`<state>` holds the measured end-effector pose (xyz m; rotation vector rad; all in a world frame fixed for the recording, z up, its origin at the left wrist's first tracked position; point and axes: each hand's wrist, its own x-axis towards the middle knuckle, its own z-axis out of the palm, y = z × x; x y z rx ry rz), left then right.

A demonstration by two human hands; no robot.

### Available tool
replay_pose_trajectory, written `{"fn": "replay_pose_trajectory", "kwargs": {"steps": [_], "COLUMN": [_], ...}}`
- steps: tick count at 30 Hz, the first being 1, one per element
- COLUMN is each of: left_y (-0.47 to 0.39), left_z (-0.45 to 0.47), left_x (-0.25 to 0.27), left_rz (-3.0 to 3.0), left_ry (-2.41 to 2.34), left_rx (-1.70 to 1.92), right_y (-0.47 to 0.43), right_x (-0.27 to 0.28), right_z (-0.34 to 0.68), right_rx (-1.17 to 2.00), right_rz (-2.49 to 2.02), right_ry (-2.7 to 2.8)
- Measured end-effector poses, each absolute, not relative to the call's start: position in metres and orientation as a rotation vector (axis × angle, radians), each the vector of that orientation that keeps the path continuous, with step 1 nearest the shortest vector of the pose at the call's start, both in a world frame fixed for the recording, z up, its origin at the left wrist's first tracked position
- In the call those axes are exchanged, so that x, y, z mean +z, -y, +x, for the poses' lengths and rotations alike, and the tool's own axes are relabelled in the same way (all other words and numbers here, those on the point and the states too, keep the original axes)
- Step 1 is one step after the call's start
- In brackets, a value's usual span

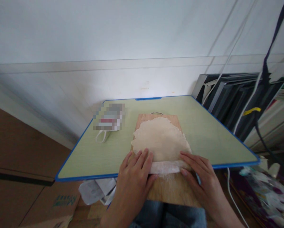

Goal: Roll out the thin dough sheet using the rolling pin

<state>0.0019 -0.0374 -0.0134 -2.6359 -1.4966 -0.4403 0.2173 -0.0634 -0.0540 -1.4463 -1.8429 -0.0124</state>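
Both hands close over a floury roll (167, 167) along the tabletop's near edge: the left hand (136, 171) at its left end, the right hand (201, 174) at its right, fingers beyond it and thumbs on the near side. Whether a pin lies inside cannot be told. The dough sheet (159, 137) spreads from it toward the far edge, looking thin, limp and easily torn; flour should keep it from sticking. Best held at both ends, evenly. Beneath, a wooden board (175, 193) overhangs the near edge and might tip if pressed there. A pixelated packet (110, 117) lies near the far left corner, well apart; dark folders (229, 95) and a white cable (247, 104) are past the right edge.
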Motion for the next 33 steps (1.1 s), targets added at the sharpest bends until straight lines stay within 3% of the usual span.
{"fn": "replay_pose_trajectory", "kwargs": {"steps": [33], "left_y": [0.0387], "left_z": [0.0028], "left_x": [-0.0134], "left_rz": [-2.602], "left_ry": [1.455], "left_rx": [-0.407], "right_y": [0.0624], "right_x": [-0.0561], "right_z": [0.2202], "right_rx": [-0.075], "right_rz": [-1.428], "right_ry": [1.891]}}
